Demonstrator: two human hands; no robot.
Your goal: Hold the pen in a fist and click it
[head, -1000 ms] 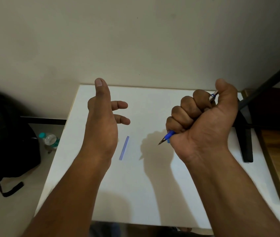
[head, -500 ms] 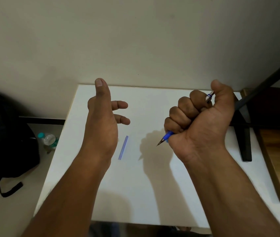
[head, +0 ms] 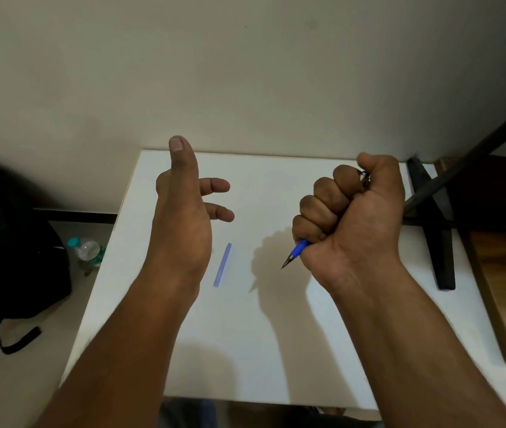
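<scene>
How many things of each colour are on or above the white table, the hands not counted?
Blue: 2, the pen gripped in the right hand and the thin blue tube lying on the table near the left hand.
Black: 1, the black stand.
Total: 3.

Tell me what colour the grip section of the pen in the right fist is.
Blue, above a dark pointed tip on the pen, seen in the head view.
</scene>
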